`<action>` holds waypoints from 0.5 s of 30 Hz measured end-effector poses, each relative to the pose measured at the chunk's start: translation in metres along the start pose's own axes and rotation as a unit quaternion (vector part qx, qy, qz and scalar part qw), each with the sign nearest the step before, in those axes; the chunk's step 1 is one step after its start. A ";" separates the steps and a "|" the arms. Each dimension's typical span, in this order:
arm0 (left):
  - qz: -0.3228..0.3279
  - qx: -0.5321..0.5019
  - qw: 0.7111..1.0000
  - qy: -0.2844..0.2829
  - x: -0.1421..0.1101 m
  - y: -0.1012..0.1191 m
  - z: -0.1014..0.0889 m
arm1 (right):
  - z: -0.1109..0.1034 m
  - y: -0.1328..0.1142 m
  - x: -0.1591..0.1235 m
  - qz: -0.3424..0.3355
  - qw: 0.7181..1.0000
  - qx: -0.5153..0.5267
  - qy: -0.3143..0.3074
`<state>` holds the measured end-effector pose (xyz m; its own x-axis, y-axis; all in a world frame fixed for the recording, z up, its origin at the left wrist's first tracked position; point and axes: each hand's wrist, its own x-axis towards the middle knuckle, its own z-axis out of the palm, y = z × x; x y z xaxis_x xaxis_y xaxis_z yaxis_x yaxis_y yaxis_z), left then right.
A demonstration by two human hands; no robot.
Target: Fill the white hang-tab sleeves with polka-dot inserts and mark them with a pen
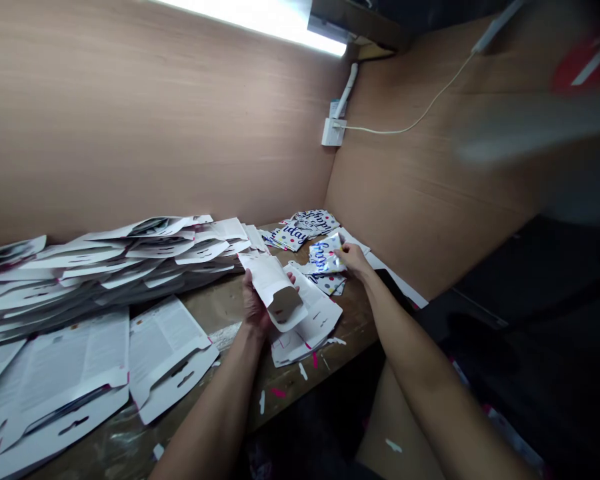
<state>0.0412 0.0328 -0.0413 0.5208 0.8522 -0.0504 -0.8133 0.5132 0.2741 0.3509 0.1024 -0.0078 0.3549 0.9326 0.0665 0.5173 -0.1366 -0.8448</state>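
Observation:
My left hand point(254, 308) grips a white cardboard sleeve point(276, 291), held open with its mouth toward me, above a small heap of flat white card blanks point(307, 328). Farther right, my right hand point(354, 259) pinches a folded dotted packet with blue script lettering point(325, 256), lifted just off the wooden table point(215, 308). More dotted packets point(300, 230) lie behind it near the corner of the wall.
A long pile of flat white card blanks point(105, 267) runs along the back left. Printed blanks point(80, 367) lie at the front left. A wall socket with a white cable point(334, 130) sits in the corner. Paper scraps dot the table edge.

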 end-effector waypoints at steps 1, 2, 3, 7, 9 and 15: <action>0.002 -0.001 1.000 -0.006 -0.001 0.001 0.001 | -0.002 0.000 -0.002 -0.015 1.000 0.016 0.002; 0.004 -0.002 1.000 -0.015 -0.003 0.001 0.003 | -0.005 -0.001 -0.005 -0.029 0.999 0.034 0.002; 0.005 -0.002 1.000 -0.027 -0.005 0.002 0.006 | -0.009 -0.002 -0.010 -0.043 0.998 0.049 0.000; 0.013 0.022 0.997 -0.075 -0.020 0.006 0.024 | -0.032 -0.022 -0.046 -0.123 0.989 0.021 -0.074; 0.026 0.055 0.995 -0.086 -0.029 0.008 0.031 | -0.039 -0.040 -0.070 -0.145 0.971 -0.004 -0.188; 0.002 0.088 0.992 -0.094 -0.039 0.014 0.030 | -0.027 -0.082 -0.114 -0.191 0.932 0.061 -0.303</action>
<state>0.0169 0.0037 -0.0067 0.5699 0.8119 0.1263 -0.7662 0.4696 0.4387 0.2893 -0.0021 0.0679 -0.3603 0.9282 0.0931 0.4112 0.2476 -0.8773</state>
